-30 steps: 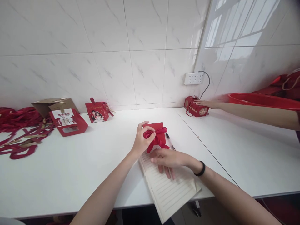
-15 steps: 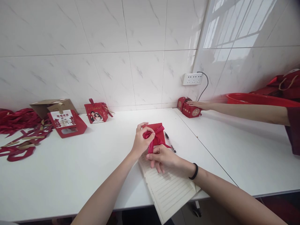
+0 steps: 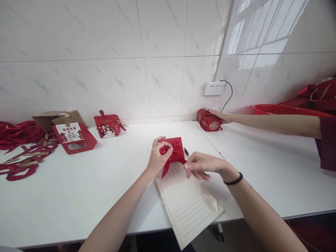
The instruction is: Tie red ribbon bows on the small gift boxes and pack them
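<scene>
My right hand point(image 3: 201, 165) has just left the left tail point(image 3: 166, 169) of the red bow point(image 3: 175, 149) and crossed to the right tail point(image 3: 183, 161), where its thumb and forefinger appear to pinch the tip, the other fingers loosely curled. The left tail now hangs loose, slanting down onto the top of the open notebook point(image 3: 187, 199). My left hand point(image 3: 159, 154) has not shifted: thumb and forefinger stay pressed together on the bow's left loop, close to the knot. The bow sits just below the centre of the frame, against what looks like a red card point(image 3: 174, 140) at the far end of the notebook on the white worktop point(image 3: 78, 192). I take the switch to mean the bow already has its shape and I am now on its second tail, pulling or straightening it while my left hand steadies the loops; whether the knot is tight I cannot tell. The pen point(image 3: 186, 151) lies just beside the card's right edge. At centre right, another person's hand point(image 3: 217, 114) still touches a red box point(image 3: 210, 123), apart from my work.
</scene>
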The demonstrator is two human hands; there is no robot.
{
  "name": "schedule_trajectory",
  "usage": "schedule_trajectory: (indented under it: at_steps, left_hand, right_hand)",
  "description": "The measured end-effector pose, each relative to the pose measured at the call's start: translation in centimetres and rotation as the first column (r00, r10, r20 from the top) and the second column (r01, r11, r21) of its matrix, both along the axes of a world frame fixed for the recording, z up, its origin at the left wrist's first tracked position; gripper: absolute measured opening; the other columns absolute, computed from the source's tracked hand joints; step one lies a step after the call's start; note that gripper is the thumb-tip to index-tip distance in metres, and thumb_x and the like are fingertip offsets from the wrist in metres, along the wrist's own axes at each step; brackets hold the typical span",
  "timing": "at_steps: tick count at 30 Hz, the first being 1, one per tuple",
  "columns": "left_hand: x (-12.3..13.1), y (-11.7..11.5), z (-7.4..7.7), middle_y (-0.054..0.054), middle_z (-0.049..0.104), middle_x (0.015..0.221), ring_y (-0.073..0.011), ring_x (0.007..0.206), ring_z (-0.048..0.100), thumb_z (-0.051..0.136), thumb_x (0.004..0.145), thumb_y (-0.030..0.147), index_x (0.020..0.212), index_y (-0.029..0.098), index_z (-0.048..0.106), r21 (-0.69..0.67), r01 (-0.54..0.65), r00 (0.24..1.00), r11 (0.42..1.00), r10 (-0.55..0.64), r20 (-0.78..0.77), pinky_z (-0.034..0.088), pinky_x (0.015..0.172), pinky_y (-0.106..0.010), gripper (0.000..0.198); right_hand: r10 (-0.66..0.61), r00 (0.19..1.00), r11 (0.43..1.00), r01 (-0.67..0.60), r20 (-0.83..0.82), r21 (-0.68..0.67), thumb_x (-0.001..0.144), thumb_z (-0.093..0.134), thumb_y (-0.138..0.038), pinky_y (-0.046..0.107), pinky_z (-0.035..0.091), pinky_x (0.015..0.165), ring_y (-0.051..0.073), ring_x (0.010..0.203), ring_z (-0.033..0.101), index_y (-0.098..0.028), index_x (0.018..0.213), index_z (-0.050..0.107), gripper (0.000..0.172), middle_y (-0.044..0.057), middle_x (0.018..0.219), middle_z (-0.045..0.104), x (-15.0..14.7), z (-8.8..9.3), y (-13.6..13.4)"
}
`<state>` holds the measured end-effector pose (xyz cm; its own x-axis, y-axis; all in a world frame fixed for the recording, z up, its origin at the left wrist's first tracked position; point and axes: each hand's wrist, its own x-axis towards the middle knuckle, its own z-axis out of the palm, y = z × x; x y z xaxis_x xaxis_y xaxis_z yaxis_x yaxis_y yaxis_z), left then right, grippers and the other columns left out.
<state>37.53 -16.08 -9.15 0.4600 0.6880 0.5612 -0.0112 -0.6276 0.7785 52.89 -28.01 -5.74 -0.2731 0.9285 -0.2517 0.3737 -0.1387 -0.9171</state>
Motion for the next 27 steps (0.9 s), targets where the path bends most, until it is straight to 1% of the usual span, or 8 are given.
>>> schedule_trajectory:
  at_steps: [2,4,9,12,15,22,24,27]
  left_hand:
    - [0.0,0.0,0.0,-0.007,0.050,0.112,-0.0248,0.119,0.044,0.060,0.073,0.021,0.070,0.022,0.063,0.001,-0.002,1.000,1.000,0.002,-0.003,0.041,0.097,-0.041,0.005]
    - [0.0,0.0,0.0,-0.006,0.050,0.112,-0.0250,0.119,0.045,0.060,0.073,0.021,0.070,0.023,0.063,0.003,-0.003,1.000,1.000,0.003,0.000,0.041,0.097,-0.041,0.004]
    - [0.0,0.0,0.0,-0.007,0.050,0.112,-0.0245,0.120,0.044,0.061,0.074,0.021,0.070,0.023,0.063,-0.006,-0.002,1.000,1.000,0.002,-0.003,0.040,0.098,-0.041,0.004]
    - [0.0,0.0,0.1,-0.007,0.050,0.112,-0.0246,0.120,0.044,0.060,0.074,0.021,0.070,0.023,0.063,-0.003,-0.005,1.000,1.000,0.005,-0.009,0.040,0.098,-0.041,0.004]
    - [-0.1,0.0,0.1,-0.006,0.050,0.112,-0.0246,0.120,0.044,0.060,0.074,0.021,0.071,0.023,0.062,0.002,-0.005,1.000,1.000,0.005,-0.012,0.040,0.098,-0.041,0.004]
    - [-0.1,0.0,0.1,-0.007,0.049,0.113,-0.0246,0.121,0.043,0.060,0.074,0.022,0.071,0.022,0.062,-0.024,-0.001,1.000,1.000,0.000,-0.021,0.040,0.098,-0.040,0.005]
    - [0.0,0.0,0.2,-0.007,0.049,0.113,-0.0239,0.121,0.043,0.059,0.075,0.022,0.071,0.022,0.062,-0.022,-0.002,1.000,1.000,0.002,-0.023,0.040,0.098,-0.039,0.004]
    - [-0.1,-0.1,0.2,-0.006,0.049,0.113,-0.0225,0.121,0.043,0.058,0.075,0.021,0.072,0.022,0.062,-0.015,-0.006,0.999,1.000,0.005,-0.036,0.040,0.099,-0.038,0.004]
  right_hand:
    - [-0.154,0.986,0.983,0.147,0.063,0.108,0.076,0.056,-0.061,0.017,0.025,0.030,0.004,0.031,0.034,-0.013,0.060,0.057,0.050,-0.005,0.041,0.042,1.3,0.5,-0.1]
    - [-0.220,0.967,0.966,0.198,0.126,0.165,0.078,0.055,-0.058,0.017,0.023,0.033,0.003,0.034,0.032,-0.014,0.059,0.054,0.048,-0.005,0.044,0.043,1.8,0.3,0.1]
    - [-0.138,0.966,0.987,0.116,0.218,0.110,0.075,0.061,-0.049,0.019,0.024,0.035,0.004,0.039,0.036,-0.015,0.058,0.051,0.039,-0.003,0.053,0.046,1.1,-0.4,0.7]
    - [-0.195,0.955,0.979,0.177,0.222,0.098,0.074,0.063,-0.045,0.019,0.024,0.036,0.005,0.039,0.038,-0.016,0.068,0.053,0.032,-0.004,0.054,0.047,0.8,-0.4,0.8]
    - [-0.245,0.948,0.969,0.229,0.204,0.098,0.071,0.066,-0.044,0.019,0.023,0.035,0.005,0.039,0.038,-0.016,0.079,0.055,0.031,-0.003,0.056,0.050,0.8,-0.3,0.8]
    - [-0.155,0.972,0.985,0.140,0.174,0.097,0.076,0.057,-0.036,0.019,0.023,0.036,0.004,0.040,0.037,-0.016,0.063,0.054,0.025,-0.003,0.054,0.047,0.8,-0.4,0.7]
    - [-0.161,0.970,0.985,0.148,0.184,0.084,0.075,0.058,-0.038,0.019,0.024,0.037,0.005,0.040,0.039,-0.016,0.065,0.053,0.025,-0.003,0.056,0.048,0.9,-0.4,0.7]
    - [-0.184,0.961,0.983,0.174,0.206,0.067,0.073,0.062,-0.041,0.019,0.027,0.037,0.006,0.042,0.041,-0.016,0.077,0.055,0.027,-0.003,0.058,0.051,1.1,-0.5,0.8]
